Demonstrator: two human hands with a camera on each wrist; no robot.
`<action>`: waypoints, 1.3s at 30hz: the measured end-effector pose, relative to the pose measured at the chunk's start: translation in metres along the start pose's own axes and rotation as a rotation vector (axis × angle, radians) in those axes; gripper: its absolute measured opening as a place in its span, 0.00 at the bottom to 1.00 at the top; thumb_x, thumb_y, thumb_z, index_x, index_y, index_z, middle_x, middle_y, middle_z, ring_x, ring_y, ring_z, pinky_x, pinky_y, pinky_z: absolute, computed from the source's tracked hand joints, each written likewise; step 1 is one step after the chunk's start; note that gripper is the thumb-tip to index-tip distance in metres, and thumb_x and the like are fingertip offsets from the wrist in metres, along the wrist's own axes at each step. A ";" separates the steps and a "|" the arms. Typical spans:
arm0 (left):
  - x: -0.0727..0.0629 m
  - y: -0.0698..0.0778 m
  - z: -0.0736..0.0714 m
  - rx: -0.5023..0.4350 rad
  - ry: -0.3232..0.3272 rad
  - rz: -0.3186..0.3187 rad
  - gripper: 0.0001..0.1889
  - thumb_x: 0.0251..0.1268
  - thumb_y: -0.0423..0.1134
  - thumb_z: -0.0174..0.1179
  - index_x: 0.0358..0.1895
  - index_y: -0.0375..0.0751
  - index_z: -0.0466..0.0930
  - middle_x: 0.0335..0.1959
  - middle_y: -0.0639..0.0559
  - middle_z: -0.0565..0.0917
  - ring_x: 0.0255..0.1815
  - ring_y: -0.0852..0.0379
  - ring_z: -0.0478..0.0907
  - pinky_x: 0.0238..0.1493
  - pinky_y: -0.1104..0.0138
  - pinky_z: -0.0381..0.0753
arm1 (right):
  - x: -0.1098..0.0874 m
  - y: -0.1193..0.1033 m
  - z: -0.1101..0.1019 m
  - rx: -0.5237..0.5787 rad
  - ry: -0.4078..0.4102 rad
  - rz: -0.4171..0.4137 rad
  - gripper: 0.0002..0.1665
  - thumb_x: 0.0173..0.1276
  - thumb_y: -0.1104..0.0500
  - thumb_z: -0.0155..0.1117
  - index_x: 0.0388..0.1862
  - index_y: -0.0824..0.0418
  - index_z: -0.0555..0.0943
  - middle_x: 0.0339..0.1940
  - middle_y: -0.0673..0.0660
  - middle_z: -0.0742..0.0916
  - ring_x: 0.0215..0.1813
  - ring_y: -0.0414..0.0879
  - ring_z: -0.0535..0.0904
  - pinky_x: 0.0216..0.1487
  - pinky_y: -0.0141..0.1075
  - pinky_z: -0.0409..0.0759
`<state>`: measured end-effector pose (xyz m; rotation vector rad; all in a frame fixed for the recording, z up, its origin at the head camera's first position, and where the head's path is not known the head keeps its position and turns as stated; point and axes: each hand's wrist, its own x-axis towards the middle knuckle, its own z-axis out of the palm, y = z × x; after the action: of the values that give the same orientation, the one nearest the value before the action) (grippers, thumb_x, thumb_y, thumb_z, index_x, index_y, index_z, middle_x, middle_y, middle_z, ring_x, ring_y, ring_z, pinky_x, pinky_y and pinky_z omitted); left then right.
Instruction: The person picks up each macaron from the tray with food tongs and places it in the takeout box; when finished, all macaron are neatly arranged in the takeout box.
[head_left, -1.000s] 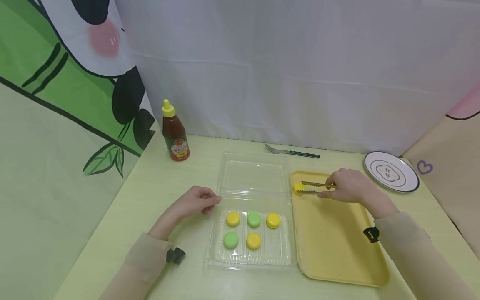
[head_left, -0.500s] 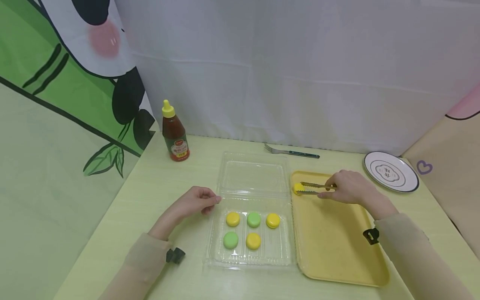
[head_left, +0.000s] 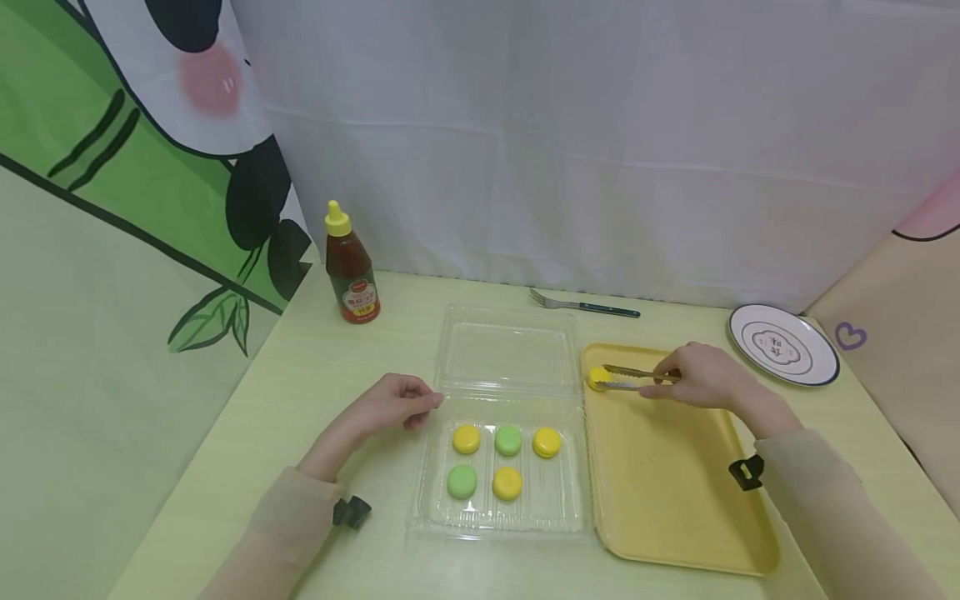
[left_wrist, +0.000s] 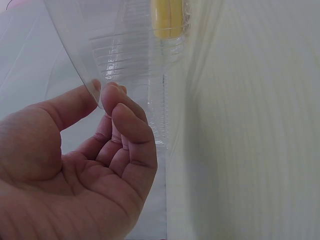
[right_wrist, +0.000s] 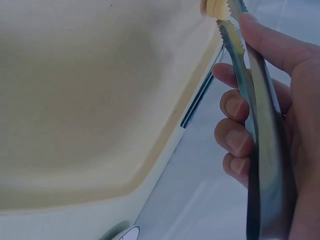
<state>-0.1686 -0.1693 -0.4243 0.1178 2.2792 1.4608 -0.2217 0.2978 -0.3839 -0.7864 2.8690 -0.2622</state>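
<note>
My left hand (head_left: pixel 393 402) pinches the thin edge of a clear plastic box (head_left: pixel 551 500) between thumb and fingers, plainly so in the left wrist view. Inside the box lie three yellow macarons and two green ones, such as the green macaron (head_left: pixel 507 440). Its transparent lid (head_left: pixel 512 346) lies folded back. With my right hand (head_left: pixel 701 375) I grip metal tongs (right_wrist: pixel 270 165) over the yellow tray (head_left: pixel 667 475). The toothed tips stand at either side of a yellow macaron (head_left: pixel 598 377) in the tray's far left corner; whether both touch it I cannot tell.
A ketchup bottle (head_left: pixel 354 283) stands at the back left. Along the back edge lies a fork (head_left: pixel 607 309) with a dark green handle. A white plate (head_left: pixel 783 343) with a dark rim sits at the back right, beyond my right hand.
My right hand has shifted very slightly to the right on the tongs. Their tips remain around the yellow macaron. The left hand keeps its place.
</note>
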 end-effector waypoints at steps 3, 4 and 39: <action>-0.001 0.001 0.000 0.001 0.001 -0.002 0.14 0.72 0.44 0.61 0.38 0.33 0.80 0.22 0.51 0.78 0.27 0.55 0.73 0.35 0.64 0.74 | 0.000 0.003 0.001 0.006 0.000 0.002 0.16 0.63 0.37 0.70 0.27 0.46 0.85 0.20 0.40 0.80 0.22 0.38 0.68 0.26 0.36 0.66; -0.001 0.001 0.000 0.000 0.001 -0.002 0.14 0.72 0.44 0.61 0.38 0.33 0.80 0.22 0.51 0.78 0.27 0.55 0.73 0.35 0.64 0.74 | 0.000 0.003 0.000 0.010 -0.001 0.002 0.16 0.63 0.37 0.70 0.27 0.46 0.85 0.21 0.40 0.80 0.22 0.38 0.68 0.26 0.36 0.66; 0.000 0.001 0.000 0.011 0.007 -0.014 0.14 0.72 0.44 0.61 0.40 0.33 0.81 0.22 0.50 0.79 0.27 0.56 0.74 0.35 0.64 0.75 | -0.026 -0.016 -0.030 -0.001 0.109 -0.150 0.17 0.63 0.41 0.72 0.20 0.42 0.76 0.14 0.37 0.61 0.19 0.29 0.53 0.23 0.29 0.52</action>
<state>-0.1685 -0.1684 -0.4232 0.1004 2.2889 1.4441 -0.1974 0.3019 -0.3483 -1.0201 2.9133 -0.3319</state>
